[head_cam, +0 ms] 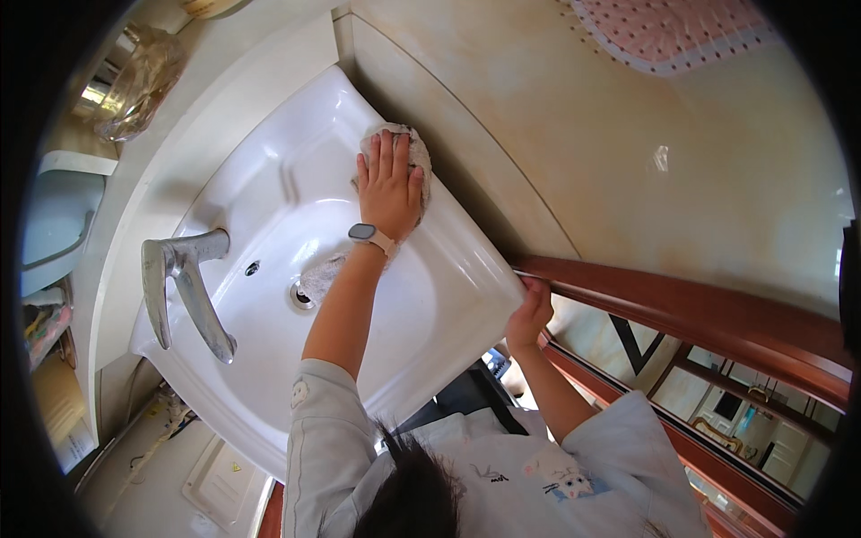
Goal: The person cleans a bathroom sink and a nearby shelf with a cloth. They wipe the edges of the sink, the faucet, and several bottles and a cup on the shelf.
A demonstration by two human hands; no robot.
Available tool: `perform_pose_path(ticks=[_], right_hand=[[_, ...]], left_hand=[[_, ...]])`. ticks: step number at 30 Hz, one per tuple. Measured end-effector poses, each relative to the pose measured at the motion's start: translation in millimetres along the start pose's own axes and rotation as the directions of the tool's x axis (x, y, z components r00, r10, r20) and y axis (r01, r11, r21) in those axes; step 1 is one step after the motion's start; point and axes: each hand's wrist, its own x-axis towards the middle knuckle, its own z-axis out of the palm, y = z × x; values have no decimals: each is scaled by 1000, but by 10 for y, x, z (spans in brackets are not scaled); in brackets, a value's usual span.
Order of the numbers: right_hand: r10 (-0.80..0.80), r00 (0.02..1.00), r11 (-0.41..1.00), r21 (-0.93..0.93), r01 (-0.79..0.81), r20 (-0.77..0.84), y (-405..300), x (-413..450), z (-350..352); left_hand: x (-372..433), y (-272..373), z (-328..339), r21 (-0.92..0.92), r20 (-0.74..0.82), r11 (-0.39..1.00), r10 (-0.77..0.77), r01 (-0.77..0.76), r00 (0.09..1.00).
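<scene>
My left hand (389,185), with a watch on its wrist, lies flat with the fingers stretched over a greyish terry cloth (418,151). It presses the cloth onto the rim of a white ceramic washbasin (403,336), on the side by the wall. Greyish cloth also shows down in the bowl, beside my forearm and partly over the drain hole (303,296); my arm hides whether it is the same piece. My right hand (528,316) grips the basin's near right corner, its fingertips partly hidden by the edge. A chrome single-lever faucet (195,269) stands on the left of the basin.
A pink cushion hairbrush (679,30) appears at the upper right by the marbled wall tiles (639,155). Along the left runs a white shelf unit (128,222) with containers on it. A reddish-brown wooden frame (672,313) borders the right side. Below the basin are pipes (165,420).
</scene>
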Motion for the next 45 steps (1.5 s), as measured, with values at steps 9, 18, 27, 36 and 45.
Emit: perform_pose_path(ticks=[9,18,27,36,45], right_hand=[[32,992,999,-20,-34,-119,67,71,30],[141,990,909,395,-135,15,341,-53,27],[246,894,349,827,-441,374,173,-166,-169],[323,843,304,796,-523,430,166,-239,-357],[249,827,344,752,-562,505,316,-167,-474]], left_hand=[[-1300,772,-583,-607,508,757,604,-242,614],[-1552,585,-889,-645,612,747,630,-159,478],[-1098,1076,-295,-568,452,742,642,-355,619],[-1115,1022,-471,-839,379,492,835,-232,399],[-1157,1100,-384,-325,600,935,319,-141,734]])
